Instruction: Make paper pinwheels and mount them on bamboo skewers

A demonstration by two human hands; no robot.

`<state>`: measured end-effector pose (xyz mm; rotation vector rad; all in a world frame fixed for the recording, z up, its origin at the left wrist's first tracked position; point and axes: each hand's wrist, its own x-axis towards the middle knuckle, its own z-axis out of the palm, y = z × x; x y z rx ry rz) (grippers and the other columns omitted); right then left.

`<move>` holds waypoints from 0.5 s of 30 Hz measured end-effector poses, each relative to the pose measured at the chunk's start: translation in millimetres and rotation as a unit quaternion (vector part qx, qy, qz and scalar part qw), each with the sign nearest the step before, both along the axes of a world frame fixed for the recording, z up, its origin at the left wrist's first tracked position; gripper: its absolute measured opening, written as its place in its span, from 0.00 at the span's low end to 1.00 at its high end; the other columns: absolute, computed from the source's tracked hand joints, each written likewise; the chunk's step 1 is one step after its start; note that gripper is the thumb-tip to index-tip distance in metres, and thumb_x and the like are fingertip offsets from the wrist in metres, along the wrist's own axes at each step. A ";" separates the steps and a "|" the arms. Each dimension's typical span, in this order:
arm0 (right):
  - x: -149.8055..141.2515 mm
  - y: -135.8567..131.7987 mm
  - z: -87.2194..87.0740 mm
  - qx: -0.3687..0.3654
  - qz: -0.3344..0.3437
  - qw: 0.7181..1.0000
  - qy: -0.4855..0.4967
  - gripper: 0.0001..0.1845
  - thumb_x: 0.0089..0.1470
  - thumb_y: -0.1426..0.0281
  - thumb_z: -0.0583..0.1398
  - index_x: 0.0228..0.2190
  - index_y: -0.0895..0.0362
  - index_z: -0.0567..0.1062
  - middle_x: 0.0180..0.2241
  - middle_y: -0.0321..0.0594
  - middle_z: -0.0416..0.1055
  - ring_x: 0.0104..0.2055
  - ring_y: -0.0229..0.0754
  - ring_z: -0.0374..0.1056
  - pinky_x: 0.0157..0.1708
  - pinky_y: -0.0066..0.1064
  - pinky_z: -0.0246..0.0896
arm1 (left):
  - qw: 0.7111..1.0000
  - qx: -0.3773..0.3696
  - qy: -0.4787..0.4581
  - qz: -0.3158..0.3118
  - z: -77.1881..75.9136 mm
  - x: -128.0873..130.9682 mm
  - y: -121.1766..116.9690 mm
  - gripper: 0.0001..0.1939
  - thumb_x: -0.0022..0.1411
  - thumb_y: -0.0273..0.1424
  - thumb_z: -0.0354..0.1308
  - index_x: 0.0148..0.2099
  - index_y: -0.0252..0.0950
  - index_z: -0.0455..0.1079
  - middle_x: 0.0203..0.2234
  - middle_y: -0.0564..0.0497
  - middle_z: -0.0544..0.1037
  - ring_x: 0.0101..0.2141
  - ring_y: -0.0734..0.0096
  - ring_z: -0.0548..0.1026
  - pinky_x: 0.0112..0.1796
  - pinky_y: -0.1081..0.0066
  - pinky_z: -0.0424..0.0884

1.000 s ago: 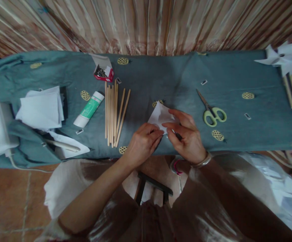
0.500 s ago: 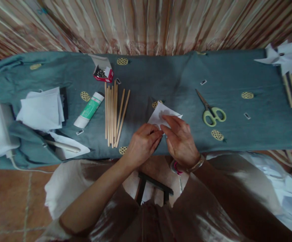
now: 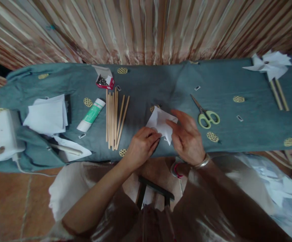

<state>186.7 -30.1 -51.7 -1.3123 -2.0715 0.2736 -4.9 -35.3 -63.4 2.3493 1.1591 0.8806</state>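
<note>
A piece of white paper (image 3: 161, 120) with a flap at its lower edge is near the front of the cloth, between my hands. My left hand (image 3: 144, 143) pinches its lower left corner between thumb and fingers. At the paper's right side is my right hand (image 3: 187, 137), fingers apart, thumb and index by the edge. Green-handled scissors (image 3: 205, 114) lie to the right of that hand. Left of my left hand is a bundle of several wooden sticks (image 3: 114, 117).
A glue tube (image 3: 91, 115), an open red box of small metal pins (image 3: 105, 80) and a stack of white paper sheets (image 3: 46, 116) lie to the left. A white device (image 3: 3, 134) with a cable stands far left. Paper pinwheels (image 3: 269, 65) on sticks lie far right.
My right hand has moved right, off the paper's middle, and its fingers have spread. More of the paper shows, with a flap pointing down. The left hand keeps its pinch.
</note>
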 end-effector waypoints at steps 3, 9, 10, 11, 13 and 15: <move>8.8 10.7 -0.7 -0.028 -0.019 0.999 -0.003 0.20 0.59 0.74 0.52 0.50 0.54 0.75 0.58 0.47 0.68 0.60 0.54 0.65 0.59 0.53 0.62 | 1.000 0.010 0.001 0.000 -0.1 -0.5 -0.2 0.08 0.66 0.26 0.56 0.46 0.33 0.74 0.36 0.46 0.77 0.39 0.66 0.76 0.40 0.65 0.76; 10.8 19.3 -0.4 -0.063 -0.024 0.998 -0.001 0.19 0.62 0.69 0.51 0.51 0.59 0.74 0.54 0.52 0.73 0.57 0.53 0.69 0.59 0.52 0.63 | 1.000 0.011 -0.008 -0.011 4.0 -6.1 1.3 0.09 0.65 0.24 0.56 0.47 0.31 0.74 0.37 0.44 0.78 0.38 0.66 0.76 0.40 0.66 0.76; 11.3 18.9 0.9 -0.064 -0.027 0.998 0.004 0.19 0.62 0.69 0.52 0.50 0.59 0.75 0.53 0.52 0.73 0.56 0.53 0.69 0.58 0.51 0.63 | 1.000 0.009 -0.007 -0.010 5.3 -8.3 1.8 0.09 0.65 0.24 0.56 0.47 0.31 0.75 0.37 0.44 0.78 0.38 0.66 0.76 0.40 0.66 0.76; 12.1 18.2 2.2 -0.067 -0.031 0.997 0.011 0.19 0.62 0.68 0.52 0.50 0.58 0.75 0.52 0.51 0.74 0.56 0.52 0.70 0.58 0.51 0.64 | 1.000 0.005 -0.007 -0.008 6.7 -10.6 2.4 0.09 0.65 0.24 0.56 0.47 0.32 0.75 0.37 0.45 0.78 0.38 0.66 0.76 0.40 0.66 0.76; 13.9 16.5 4.5 -0.074 -0.037 0.996 0.025 0.17 0.61 0.67 0.54 0.48 0.57 0.76 0.51 0.49 0.75 0.54 0.52 0.71 0.56 0.49 0.66 | 1.000 -0.003 -0.009 -0.003 9.4 -15.2 3.5 0.09 0.65 0.24 0.56 0.46 0.33 0.75 0.37 0.45 0.78 0.39 0.66 0.76 0.40 0.66 0.75; 15.3 15.1 5.5 -0.081 -0.040 0.995 0.032 0.16 0.61 0.67 0.54 0.46 0.55 0.76 0.50 0.48 0.76 0.53 0.51 0.72 0.55 0.48 0.67 | 1.000 -0.012 -0.014 0.000 11.5 -18.5 4.4 0.09 0.65 0.23 0.57 0.45 0.34 0.76 0.37 0.46 0.79 0.39 0.66 0.76 0.41 0.66 0.75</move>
